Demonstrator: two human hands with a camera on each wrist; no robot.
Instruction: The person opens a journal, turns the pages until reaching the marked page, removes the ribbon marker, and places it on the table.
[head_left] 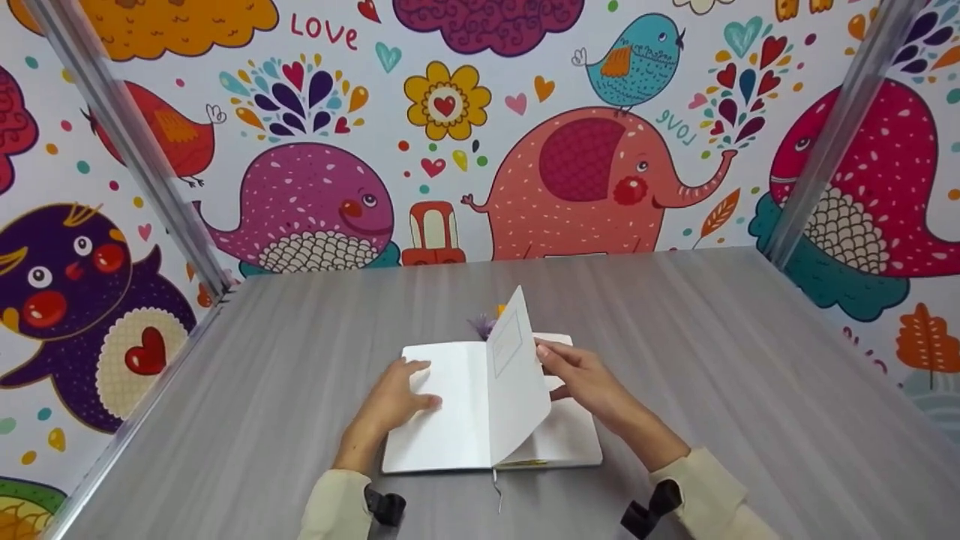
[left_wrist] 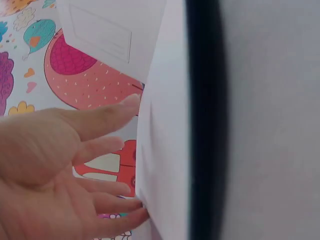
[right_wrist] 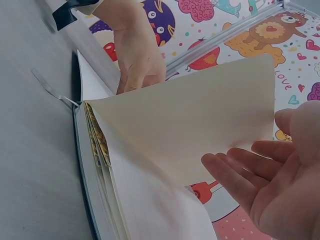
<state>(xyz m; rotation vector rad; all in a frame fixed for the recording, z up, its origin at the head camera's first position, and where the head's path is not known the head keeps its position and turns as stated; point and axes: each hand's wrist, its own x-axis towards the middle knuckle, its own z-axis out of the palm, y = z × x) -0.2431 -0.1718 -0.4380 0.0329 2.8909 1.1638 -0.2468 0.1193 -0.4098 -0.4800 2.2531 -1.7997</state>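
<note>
A blank-paged notebook [head_left: 450, 427] with a dark cover lies open on the table. One leaf [head_left: 517, 397] stands nearly upright from the middle and bears a thin printed rectangle. My right hand [head_left: 589, 379] holds this leaf at its outer edge, the thumb at the edge and the fingers [right_wrist: 235, 175] along its back. On the left page rests my left hand [head_left: 397, 397], thumb and fingers spread near the outer edge. A pale ribbon bookmark [head_left: 498, 491] hangs from the bottom of the spine. Yellow patterned paper [right_wrist: 97, 132] shows among the right-hand pages.
Behind the notebook, a purple tuft [head_left: 481, 325] and a small yellow bit [head_left: 502, 309] are partly hidden by the raised leaf. The grey wood-grain table [head_left: 300, 337] meets cartoon-printed walls, with metal posts [head_left: 844, 142] at the back corners.
</note>
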